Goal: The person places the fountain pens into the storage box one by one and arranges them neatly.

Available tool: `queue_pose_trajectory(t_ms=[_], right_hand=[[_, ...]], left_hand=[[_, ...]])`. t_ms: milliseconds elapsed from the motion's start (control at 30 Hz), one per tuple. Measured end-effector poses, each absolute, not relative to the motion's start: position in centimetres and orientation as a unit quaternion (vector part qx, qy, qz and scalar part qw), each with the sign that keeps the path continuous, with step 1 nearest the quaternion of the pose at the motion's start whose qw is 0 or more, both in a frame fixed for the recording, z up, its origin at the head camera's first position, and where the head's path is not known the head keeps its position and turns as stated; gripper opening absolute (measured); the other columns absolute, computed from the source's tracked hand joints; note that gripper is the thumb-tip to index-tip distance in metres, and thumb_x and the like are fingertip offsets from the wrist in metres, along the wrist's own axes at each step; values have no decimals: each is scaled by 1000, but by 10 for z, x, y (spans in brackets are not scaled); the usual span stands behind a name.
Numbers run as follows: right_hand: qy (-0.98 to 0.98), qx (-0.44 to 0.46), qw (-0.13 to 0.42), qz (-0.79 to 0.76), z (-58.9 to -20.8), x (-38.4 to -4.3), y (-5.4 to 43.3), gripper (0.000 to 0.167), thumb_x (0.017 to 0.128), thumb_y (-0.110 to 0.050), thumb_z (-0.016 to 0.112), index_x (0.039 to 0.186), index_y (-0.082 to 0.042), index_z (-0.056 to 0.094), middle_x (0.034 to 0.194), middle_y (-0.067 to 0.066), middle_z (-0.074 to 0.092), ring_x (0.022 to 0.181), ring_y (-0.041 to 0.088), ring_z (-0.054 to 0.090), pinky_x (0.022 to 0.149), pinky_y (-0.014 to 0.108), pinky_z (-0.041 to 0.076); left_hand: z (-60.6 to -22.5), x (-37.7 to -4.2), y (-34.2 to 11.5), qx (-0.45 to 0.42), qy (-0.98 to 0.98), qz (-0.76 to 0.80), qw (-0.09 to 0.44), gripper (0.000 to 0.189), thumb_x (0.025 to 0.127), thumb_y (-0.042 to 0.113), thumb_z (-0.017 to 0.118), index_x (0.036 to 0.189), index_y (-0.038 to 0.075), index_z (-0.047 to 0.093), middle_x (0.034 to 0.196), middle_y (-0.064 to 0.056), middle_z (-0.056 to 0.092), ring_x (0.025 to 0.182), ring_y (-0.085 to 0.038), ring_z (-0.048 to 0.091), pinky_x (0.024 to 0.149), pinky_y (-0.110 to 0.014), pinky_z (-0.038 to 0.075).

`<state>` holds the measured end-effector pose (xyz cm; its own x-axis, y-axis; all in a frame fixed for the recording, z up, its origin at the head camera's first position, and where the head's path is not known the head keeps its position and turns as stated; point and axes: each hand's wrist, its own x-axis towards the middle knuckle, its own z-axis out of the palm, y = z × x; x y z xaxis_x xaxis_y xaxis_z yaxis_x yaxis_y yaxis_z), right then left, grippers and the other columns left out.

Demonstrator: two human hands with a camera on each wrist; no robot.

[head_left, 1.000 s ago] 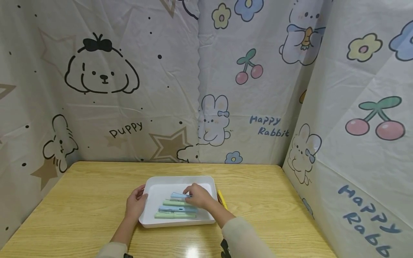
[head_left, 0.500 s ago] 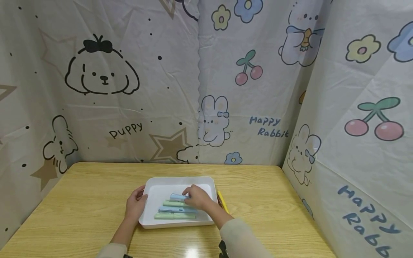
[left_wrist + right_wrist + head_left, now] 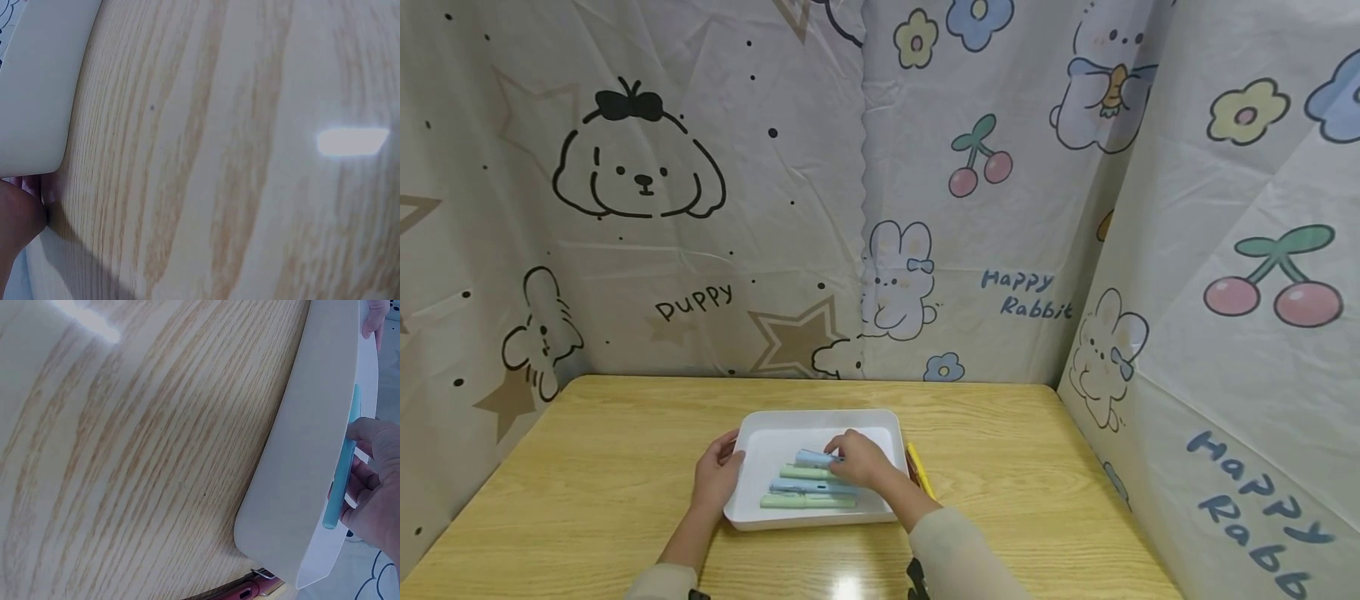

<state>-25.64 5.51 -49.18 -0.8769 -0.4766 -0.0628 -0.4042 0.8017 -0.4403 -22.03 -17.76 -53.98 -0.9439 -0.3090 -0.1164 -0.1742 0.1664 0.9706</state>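
Tray (image 3: 816,421) beside yellow pen (image 3: 921,470), red item (image 3: 259,588) (seemingly pen, part-hidden); right grip (image 3: 861,461) pinching blue pen (image 3: 811,458), left grip (image 3: 717,477) holding tray.

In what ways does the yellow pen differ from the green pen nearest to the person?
The yellow pen lies right of the white tray; the green pen lies inside it. The yellow pen slants away from the viewer; the green pen lies almost crosswise. Both are slim.

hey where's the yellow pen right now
In the head view, the yellow pen lies on the table, just outside the right side of the white tray, its visible near end by the right forearm.
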Motion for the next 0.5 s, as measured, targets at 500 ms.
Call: queue_pose_trajectory(t_ms=[500], right_hand=[[950, -216, 89, -206, -497, -259, 52, 21, 84, -18, 66, 104, -13, 70, 83, -2, 56, 71, 7, 47, 63, 21, 42]], left_hand=[[-541, -221, -179, 161, -761, -626, 51, 46, 96, 11, 40, 141, 4, 35, 141, -23, 39, 127, -36, 39, 107, -50, 36]])
